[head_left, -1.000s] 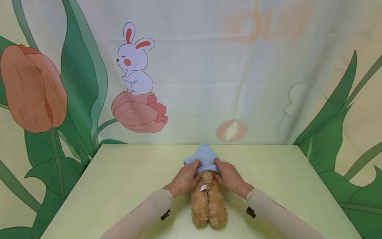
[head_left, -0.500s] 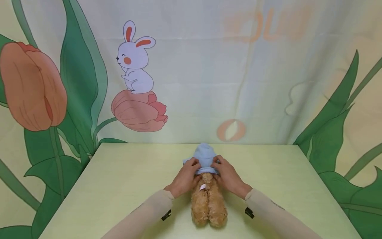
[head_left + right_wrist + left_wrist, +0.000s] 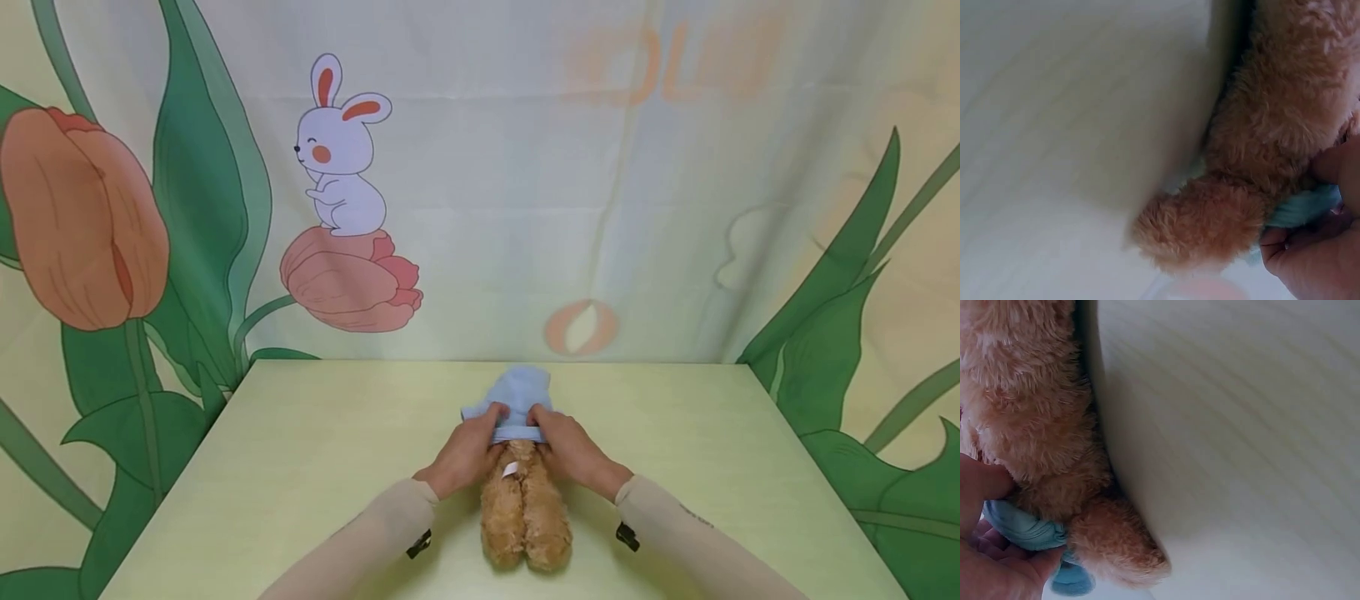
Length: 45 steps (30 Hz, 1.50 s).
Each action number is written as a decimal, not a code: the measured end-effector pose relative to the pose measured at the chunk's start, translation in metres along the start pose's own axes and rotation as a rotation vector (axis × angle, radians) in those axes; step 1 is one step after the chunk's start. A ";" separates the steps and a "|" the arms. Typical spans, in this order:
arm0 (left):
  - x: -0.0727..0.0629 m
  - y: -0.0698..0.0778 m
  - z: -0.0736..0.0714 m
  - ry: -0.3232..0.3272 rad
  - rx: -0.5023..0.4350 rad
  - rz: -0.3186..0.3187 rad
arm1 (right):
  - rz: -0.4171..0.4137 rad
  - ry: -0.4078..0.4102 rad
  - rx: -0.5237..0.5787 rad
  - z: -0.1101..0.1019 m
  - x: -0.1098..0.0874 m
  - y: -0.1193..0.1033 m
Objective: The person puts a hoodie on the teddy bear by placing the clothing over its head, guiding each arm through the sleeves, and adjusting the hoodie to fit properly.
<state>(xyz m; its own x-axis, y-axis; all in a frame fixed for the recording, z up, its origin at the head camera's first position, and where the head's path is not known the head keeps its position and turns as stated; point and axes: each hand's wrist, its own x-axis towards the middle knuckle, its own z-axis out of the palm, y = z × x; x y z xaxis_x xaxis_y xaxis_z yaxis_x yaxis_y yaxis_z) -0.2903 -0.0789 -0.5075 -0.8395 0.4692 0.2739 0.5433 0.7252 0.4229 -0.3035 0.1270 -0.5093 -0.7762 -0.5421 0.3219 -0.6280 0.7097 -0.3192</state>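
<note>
A brown furry stuffed animal [image 3: 525, 521] lies on the table with its two legs toward me and a small white tag [image 3: 511, 469] near its middle. A light blue piece of doll clothing [image 3: 521, 390] covers its upper part; the head is hidden. My left hand [image 3: 468, 450] pinches the clothing's hem on the left side, my right hand [image 3: 573, 450] on the right. In the left wrist view, thumb and fingers hold the bunched blue hem [image 3: 1022, 526] against the fur. A furry limb [image 3: 1200, 225] sticks out beside the fingers in the right wrist view.
The pale yellow-green table [image 3: 322, 467] ends at a hanging backdrop [image 3: 487, 183] printed with a rabbit and tulips. Both sleeves [image 3: 382, 517] reach in from the front edge.
The hem has come slightly down over the toy toward me. The clothing's top has sagged and tipped to the right. My right fingers have moved slightly down and inward.
</note>
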 end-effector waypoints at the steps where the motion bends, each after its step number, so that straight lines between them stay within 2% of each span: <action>1: 0.000 0.001 0.000 0.000 0.002 0.000 | 0.007 -0.006 0.003 0.001 -0.001 0.000; 5: -0.001 0.003 0.000 0.015 0.018 0.022 | 0.019 0.019 0.004 0.004 -0.004 0.000; 9: -0.003 0.004 -0.002 0.062 0.023 0.045 | 0.008 0.018 0.020 0.001 -0.007 0.000; 14: -0.004 0.004 -0.002 0.108 0.040 0.094 | 0.047 -0.108 0.094 -0.008 -0.009 0.004; 17: -0.004 0.004 -0.003 0.091 0.071 0.099 | 0.106 -0.188 0.178 -0.015 -0.009 0.005; 19: -0.004 0.004 -0.004 0.072 0.081 0.100 | 0.106 -0.203 0.186 -0.018 -0.008 0.005; 21: -0.005 0.003 -0.005 0.044 0.083 0.102 | 0.072 -0.189 0.141 -0.019 -0.007 0.005; 24: -0.007 0.002 -0.008 -0.027 0.031 0.081 | 0.018 -0.131 0.048 -0.017 -0.007 0.002; 28: -0.009 0.000 -0.011 -0.105 -0.033 0.052 | 0.023 -0.076 -0.004 -0.013 -0.008 -0.005; 30: -0.008 0.000 -0.011 -0.099 -0.024 0.067 | 0.023 -0.056 -0.021 -0.010 -0.008 -0.009; 34: -0.007 0.005 -0.003 -0.036 0.057 0.111 | 0.014 -0.016 -0.083 -0.002 -0.009 -0.014; 39: -0.007 0.013 0.005 0.023 0.173 0.059 | 0.085 0.000 -0.132 0.008 -0.008 -0.021; 43: -0.007 0.020 0.006 0.030 0.242 0.000 | 0.123 0.003 -0.170 0.011 -0.008 -0.027; 45: -0.008 0.021 0.006 0.026 0.247 -0.021 | 0.127 0.010 -0.185 0.012 -0.008 -0.029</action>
<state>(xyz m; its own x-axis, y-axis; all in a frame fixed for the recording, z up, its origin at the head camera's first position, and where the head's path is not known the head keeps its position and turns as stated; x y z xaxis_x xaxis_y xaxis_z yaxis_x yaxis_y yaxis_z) -0.2725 -0.0639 -0.5061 -0.8484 0.4425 0.2905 0.5070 0.8370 0.2059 -0.2802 0.1054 -0.5132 -0.8472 -0.4394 0.2985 -0.5038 0.8429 -0.1891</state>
